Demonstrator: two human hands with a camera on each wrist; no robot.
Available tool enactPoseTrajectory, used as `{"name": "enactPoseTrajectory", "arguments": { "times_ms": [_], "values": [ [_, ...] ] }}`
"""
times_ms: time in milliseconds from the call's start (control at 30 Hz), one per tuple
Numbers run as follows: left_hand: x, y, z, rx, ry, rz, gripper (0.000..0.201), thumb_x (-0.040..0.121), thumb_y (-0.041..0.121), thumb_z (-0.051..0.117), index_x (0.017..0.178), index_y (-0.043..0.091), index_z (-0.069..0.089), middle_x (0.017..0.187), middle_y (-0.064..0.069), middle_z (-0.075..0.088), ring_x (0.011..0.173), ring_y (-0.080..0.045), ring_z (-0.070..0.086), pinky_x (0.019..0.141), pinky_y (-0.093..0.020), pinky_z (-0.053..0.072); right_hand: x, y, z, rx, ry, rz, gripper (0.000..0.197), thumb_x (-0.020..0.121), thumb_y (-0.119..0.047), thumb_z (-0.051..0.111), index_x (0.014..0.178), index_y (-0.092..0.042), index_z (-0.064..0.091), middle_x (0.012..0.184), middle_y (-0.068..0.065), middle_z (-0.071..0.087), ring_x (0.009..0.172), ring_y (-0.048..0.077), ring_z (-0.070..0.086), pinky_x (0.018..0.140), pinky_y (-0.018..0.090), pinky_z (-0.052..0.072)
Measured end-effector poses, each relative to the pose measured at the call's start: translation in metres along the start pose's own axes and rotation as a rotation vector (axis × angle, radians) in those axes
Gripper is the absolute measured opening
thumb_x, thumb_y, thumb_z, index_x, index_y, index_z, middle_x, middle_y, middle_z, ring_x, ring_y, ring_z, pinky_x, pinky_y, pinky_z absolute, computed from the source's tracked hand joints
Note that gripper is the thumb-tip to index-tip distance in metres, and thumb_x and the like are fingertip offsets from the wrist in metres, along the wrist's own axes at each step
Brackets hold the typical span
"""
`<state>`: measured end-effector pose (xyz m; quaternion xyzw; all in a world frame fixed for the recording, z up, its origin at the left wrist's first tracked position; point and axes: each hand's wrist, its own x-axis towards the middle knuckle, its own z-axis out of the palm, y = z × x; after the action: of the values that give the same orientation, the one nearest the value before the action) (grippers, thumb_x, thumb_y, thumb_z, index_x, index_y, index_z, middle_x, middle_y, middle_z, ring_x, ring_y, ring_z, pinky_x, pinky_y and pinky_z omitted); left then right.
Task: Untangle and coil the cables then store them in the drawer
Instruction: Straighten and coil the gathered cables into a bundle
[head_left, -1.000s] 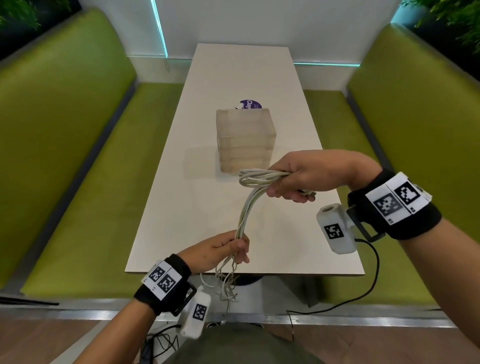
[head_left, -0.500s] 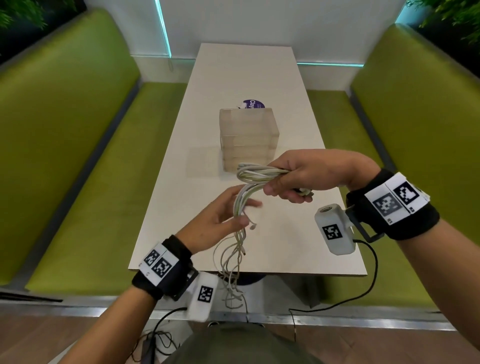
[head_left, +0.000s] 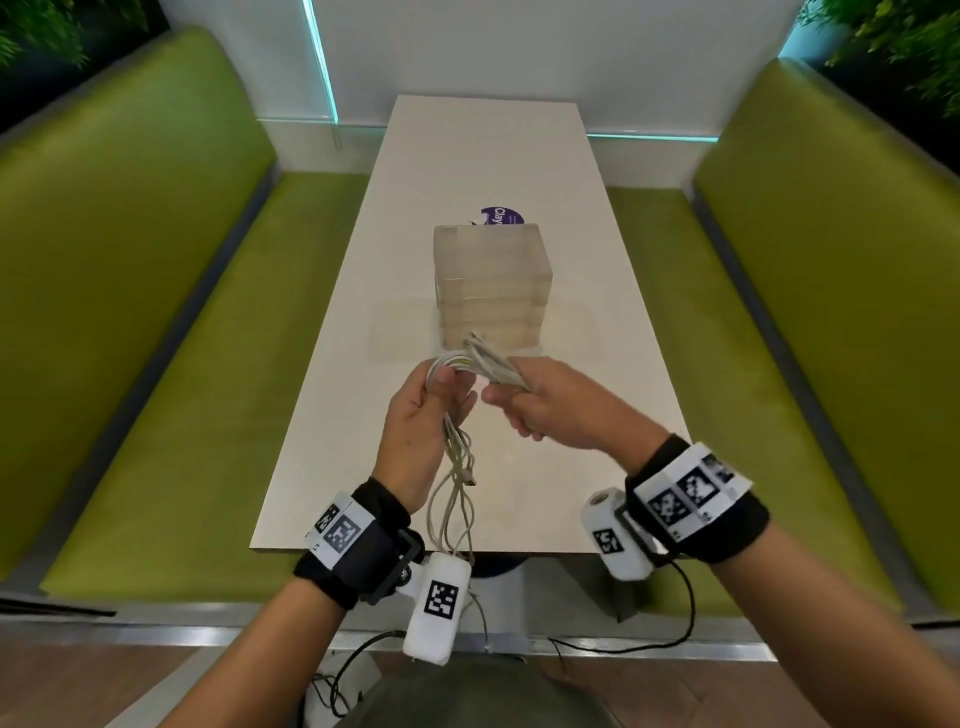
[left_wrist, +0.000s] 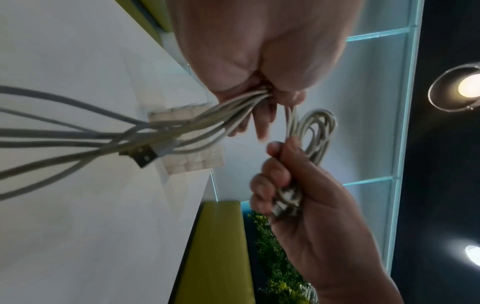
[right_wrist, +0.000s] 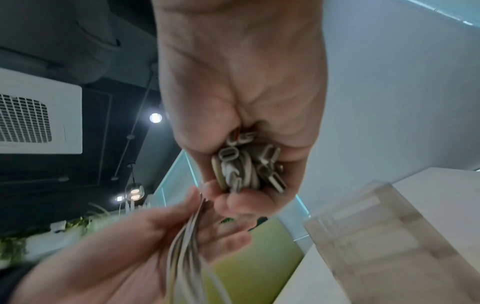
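A bundle of white cables (head_left: 480, 364) is held over the table between both hands, just in front of the translucent drawer unit (head_left: 491, 280). My right hand (head_left: 511, 410) grips the looped part, with several plug ends packed in its fist (right_wrist: 246, 164). Close beside it, my left hand (head_left: 454, 389) holds the strands between thumb and fingers (left_wrist: 259, 92). Below the left hand the loose strands (head_left: 457, 499) hang past the table's front edge, and a USB plug (left_wrist: 144, 158) dangles among them. All drawers of the unit look closed.
The white table (head_left: 519, 171) runs away from me between two green benches (head_left: 156, 312), (head_left: 805, 312). A purple round sticker (head_left: 501, 215) lies behind the drawer unit. Black wrist-camera leads (head_left: 685, 613) hang below the table's near edge.
My left hand has slid up the cables from the table's front edge to meet the right hand. The right hand has turned and drawn the loop closer to me.
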<state>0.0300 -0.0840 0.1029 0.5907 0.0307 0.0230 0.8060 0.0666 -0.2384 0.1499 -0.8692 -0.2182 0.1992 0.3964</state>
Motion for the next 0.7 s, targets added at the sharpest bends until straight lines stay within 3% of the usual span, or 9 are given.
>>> {"name": "enactPoseTrajectory", "arguments": {
  "times_ms": [100, 167, 233, 300, 400, 467, 533, 600, 700],
  "values": [
    [0.001, 0.001, 0.000, -0.002, 0.048, -0.022, 0.033, 0.103, 0.025, 0.036, 0.111, 0.003, 0.059, 0.091, -0.019, 0.065, 0.078, -0.033, 0.063, 0.070, -0.046, 0.055, 0.005, 0.007, 0.026, 0.015, 0.017, 0.030, 0.011, 0.095, -0.030, 0.052, 0.087, -0.022, 0.053, 0.068, -0.001, 0.058, 0.058, 0.012, 0.053, 0.061, 0.029, 0.047],
    [0.001, 0.004, 0.004, -0.075, 0.055, -0.063, 0.032, 0.103, 0.024, 0.033, 0.105, 0.006, 0.059, 0.088, -0.007, 0.072, 0.072, -0.024, 0.068, 0.057, -0.038, 0.056, 0.007, 0.006, 0.036, 0.050, 0.010, 0.026, 0.013, 0.091, -0.031, 0.059, 0.097, -0.019, 0.057, 0.069, -0.001, 0.057, 0.061, 0.014, 0.053, 0.063, 0.030, 0.046],
    [0.004, 0.004, 0.005, -0.171, 0.073, -0.102, 0.031, 0.104, 0.023, 0.032, 0.102, 0.010, 0.060, 0.107, -0.002, 0.072, 0.098, -0.014, 0.069, 0.068, -0.028, 0.057, 0.010, 0.007, 0.045, 0.058, 0.007, 0.053, 0.020, 0.082, -0.032, 0.070, 0.089, -0.018, 0.057, 0.067, -0.003, 0.055, 0.062, 0.014, 0.052, 0.062, 0.031, 0.044],
    [0.006, 0.003, 0.006, -0.223, 0.074, -0.119, 0.030, 0.104, 0.023, 0.032, 0.099, 0.011, 0.059, 0.116, -0.005, 0.068, 0.115, -0.015, 0.062, 0.082, -0.025, 0.056, 0.013, 0.007, 0.047, 0.084, 0.023, 0.077, 0.023, 0.078, -0.029, 0.075, 0.076, -0.020, 0.053, 0.067, -0.004, 0.054, 0.062, 0.014, 0.050, 0.061, 0.031, 0.039],
    [0.005, 0.004, 0.007, -0.223, 0.014, -0.125, 0.029, 0.104, 0.025, 0.031, 0.099, 0.010, 0.055, 0.118, -0.010, 0.068, 0.118, -0.021, 0.060, 0.086, -0.029, 0.055, 0.014, 0.007, 0.044, 0.181, -0.007, 0.004, 0.015, 0.080, -0.022, 0.073, 0.080, -0.018, 0.059, 0.075, 0.003, 0.057, 0.066, 0.013, 0.054, 0.061, 0.028, 0.042],
    [0.003, 0.009, 0.003, -0.220, -0.059, -0.153, 0.036, 0.099, 0.040, 0.035, 0.103, 0.008, 0.053, 0.118, -0.012, 0.068, 0.118, -0.025, 0.060, 0.082, -0.030, 0.056, 0.011, 0.008, 0.043, 0.265, -0.043, -0.018, 0.013, 0.084, -0.020, 0.070, 0.082, -0.027, 0.060, 0.075, -0.006, 0.060, 0.064, -0.001, 0.056, 0.063, 0.022, 0.044],
    [0.003, 0.014, -0.003, -0.163, -0.165, -0.148, 0.054, 0.081, 0.058, 0.055, 0.109, 0.011, 0.053, 0.118, -0.015, 0.068, 0.117, -0.026, 0.061, 0.080, -0.032, 0.056, 0.007, 0.010, 0.047, 0.288, -0.076, 0.024, 0.013, 0.088, -0.025, 0.065, 0.077, -0.030, 0.063, 0.068, -0.014, 0.062, 0.060, -0.007, 0.056, 0.063, 0.019, 0.041],
    [0.001, 0.017, -0.007, -0.012, -0.239, -0.106, 0.067, 0.063, 0.044, 0.082, 0.117, 0.018, 0.053, 0.112, -0.016, 0.069, 0.111, -0.027, 0.064, 0.079, -0.035, 0.056, 0.003, 0.010, 0.053, 0.287, -0.118, 0.029, 0.016, 0.092, -0.025, 0.058, 0.077, -0.025, 0.065, 0.071, -0.010, 0.068, 0.068, 0.002, 0.062, 0.067, 0.021, 0.044],
    [-0.003, 0.014, -0.006, 0.189, -0.172, -0.038, 0.048, 0.072, 0.007, 0.080, 0.115, 0.018, 0.062, 0.087, -0.009, 0.072, 0.090, -0.024, 0.070, 0.076, -0.037, 0.055, 0.002, 0.006, 0.059, 0.321, -0.167, 0.002, 0.017, 0.092, -0.016, 0.054, 0.077, -0.024, 0.056, 0.070, 0.004, 0.065, 0.069, 0.014, 0.062, 0.066, 0.025, 0.049]
  ]
}}
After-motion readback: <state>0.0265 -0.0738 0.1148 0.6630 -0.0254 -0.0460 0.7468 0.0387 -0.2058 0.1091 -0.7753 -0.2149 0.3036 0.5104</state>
